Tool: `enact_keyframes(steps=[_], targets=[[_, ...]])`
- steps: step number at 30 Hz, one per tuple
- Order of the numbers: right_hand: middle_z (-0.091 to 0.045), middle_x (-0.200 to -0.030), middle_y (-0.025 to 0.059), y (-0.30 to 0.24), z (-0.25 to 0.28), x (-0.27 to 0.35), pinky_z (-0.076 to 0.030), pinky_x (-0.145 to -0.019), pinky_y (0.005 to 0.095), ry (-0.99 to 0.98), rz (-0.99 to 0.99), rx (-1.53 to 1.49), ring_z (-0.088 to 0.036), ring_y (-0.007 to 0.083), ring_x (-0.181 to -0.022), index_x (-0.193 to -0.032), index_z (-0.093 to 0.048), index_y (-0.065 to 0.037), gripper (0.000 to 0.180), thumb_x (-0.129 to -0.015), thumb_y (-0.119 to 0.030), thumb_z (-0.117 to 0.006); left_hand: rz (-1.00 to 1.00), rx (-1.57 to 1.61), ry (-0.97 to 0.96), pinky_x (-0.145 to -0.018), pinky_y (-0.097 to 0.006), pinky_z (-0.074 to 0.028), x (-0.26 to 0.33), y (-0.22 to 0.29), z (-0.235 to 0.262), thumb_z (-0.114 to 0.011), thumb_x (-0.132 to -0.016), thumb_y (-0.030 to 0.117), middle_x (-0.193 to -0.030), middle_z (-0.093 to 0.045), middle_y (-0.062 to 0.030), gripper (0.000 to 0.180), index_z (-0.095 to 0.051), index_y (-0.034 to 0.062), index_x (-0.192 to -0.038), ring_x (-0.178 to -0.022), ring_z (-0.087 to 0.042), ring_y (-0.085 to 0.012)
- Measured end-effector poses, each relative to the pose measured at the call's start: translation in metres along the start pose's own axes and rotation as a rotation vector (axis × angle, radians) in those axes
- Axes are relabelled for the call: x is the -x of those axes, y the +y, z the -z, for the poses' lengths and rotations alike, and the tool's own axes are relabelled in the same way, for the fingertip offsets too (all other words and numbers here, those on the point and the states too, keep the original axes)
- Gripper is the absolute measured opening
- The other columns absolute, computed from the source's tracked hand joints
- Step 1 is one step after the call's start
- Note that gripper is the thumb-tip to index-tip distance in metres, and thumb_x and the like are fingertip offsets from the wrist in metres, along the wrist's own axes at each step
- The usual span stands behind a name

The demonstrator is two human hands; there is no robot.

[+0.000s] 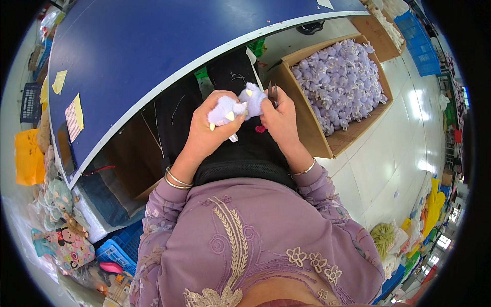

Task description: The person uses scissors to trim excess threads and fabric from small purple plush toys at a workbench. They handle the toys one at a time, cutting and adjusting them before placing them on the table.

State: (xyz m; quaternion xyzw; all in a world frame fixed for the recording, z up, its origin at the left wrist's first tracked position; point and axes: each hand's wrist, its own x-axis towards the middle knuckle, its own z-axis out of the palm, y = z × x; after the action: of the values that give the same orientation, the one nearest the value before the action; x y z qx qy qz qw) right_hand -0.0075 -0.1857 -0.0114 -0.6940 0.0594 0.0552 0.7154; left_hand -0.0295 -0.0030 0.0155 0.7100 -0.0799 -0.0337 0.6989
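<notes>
Above my lap, my left hand [204, 128] is closed round a small fuzzy lavender plush toy [222, 110] with pale yellow cone-shaped bits. A second lavender plush part [253, 100], also with a yellow cone, touches it on the right; I cannot tell whether both are one toy. My right hand [280, 118] pinches that part between thumb and fingers. Dark pointed blades of thread snips [273, 94] stick up out of the same hand, their handles hidden in the palm. A small white tag [233, 137] hangs below the left hand.
A cardboard box [327, 146] full of similar lavender plush pieces [340, 84] stands to my right on the tiled floor [399, 133]. Ahead and left is a blue table [138, 46] with a pale edge. Blue crates [115, 253] and stuffed toys [64, 199] sit at the lower left.
</notes>
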Motion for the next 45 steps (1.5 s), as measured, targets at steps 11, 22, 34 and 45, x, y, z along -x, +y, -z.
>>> enact_keyframes(steps=[11, 22, 34, 45], targets=[[-0.06, -0.111, 0.0051, -0.01, 0.006, 0.009, -0.046, -0.084, 0.0253, -0.419, 0.048, -0.081, -0.054, 0.0085, -0.097, -0.13, -0.05, 0.004, 0.047, -0.088, -0.013, -0.064, 0.194, 0.165, 0.088, -0.08, -0.026, -0.048, -0.001, -0.005, 0.005, -0.066, -0.084, 0.012, -0.098, -0.063, -0.0022, 0.027, -0.063, 0.0027, -0.109, -0.089, -0.059, -0.0093], [-0.054, -0.082, 0.0035, -0.015, 0.006, 0.009, -0.032, -0.044, 0.019, -0.564, -0.121, -0.314, -0.039, 0.0033, -0.051, -0.135, -0.04, 0.002, 0.049, -0.094, -0.018, -0.059, 0.19, 0.168, 0.093, -0.066, -0.024, -0.048, -0.001, -0.008, 0.003, -0.068, -0.084, 0.013, -0.084, -0.062, 0.0, 0.022, -0.062, 0.001, -0.102, -0.075, -0.055, -0.0056], [-0.051, -0.082, 0.0011, -0.008, -0.004, 0.012, -0.035, -0.046, 0.0206, -0.425, -0.172, -0.375, -0.04, 0.0044, -0.053, -0.136, -0.04, -0.006, 0.047, -0.092, -0.007, -0.058, 0.14, -0.039, 0.12, -0.057, -0.022, -0.043, -0.004, -0.011, 0.001, -0.067, -0.078, 0.007, -0.073, -0.058, 0.0026, 0.017, -0.062, 0.0001, -0.093, -0.065, -0.05, -0.0027], [-0.048, -0.072, -0.0016, 0.0, -0.004, 0.008, -0.031, -0.046, 0.0219, -0.341, -0.259, -0.5, -0.039, 0.0041, -0.053, -0.109, -0.053, -0.002, 0.02, -0.092, -0.01, -0.06, 0.107, -0.101, 0.062, -0.059, -0.023, -0.044, -0.002, -0.008, 0.001, -0.068, -0.076, 0.007, -0.075, -0.061, 0.0012, 0.018, -0.062, 0.0005, -0.091, -0.067, -0.052, -0.0038]])
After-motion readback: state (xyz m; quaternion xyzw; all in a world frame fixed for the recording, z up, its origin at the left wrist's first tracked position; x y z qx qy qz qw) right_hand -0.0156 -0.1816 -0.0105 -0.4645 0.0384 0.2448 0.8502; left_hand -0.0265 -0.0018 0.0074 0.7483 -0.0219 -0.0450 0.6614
